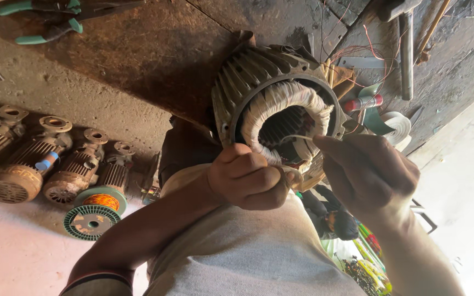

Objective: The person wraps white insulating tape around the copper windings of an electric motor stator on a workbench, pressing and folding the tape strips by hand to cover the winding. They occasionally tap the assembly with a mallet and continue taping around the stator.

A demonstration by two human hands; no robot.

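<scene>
Left hand (248, 176) fisted, right hand (370, 170) pinching (perhaps tape) at stator (281, 107)

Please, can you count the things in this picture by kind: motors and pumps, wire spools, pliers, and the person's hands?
Motor housing with wrapped winding, touched by both hands: 1
Old pumps on the floor: 4 clearly shown; a further one at the left edge is cut off
Spool of copper wire: 1
Green-handled pliers: 1
Hands: 2, left hand, right hand
Total: 9

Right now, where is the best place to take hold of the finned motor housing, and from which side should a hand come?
Probably the ribbed outer shell of the motor housing, approached from the far side, away from the open end. The white-wrapped winding bulges out of that end, where the left hand and right hand work, so gripping there could crush it.
</scene>
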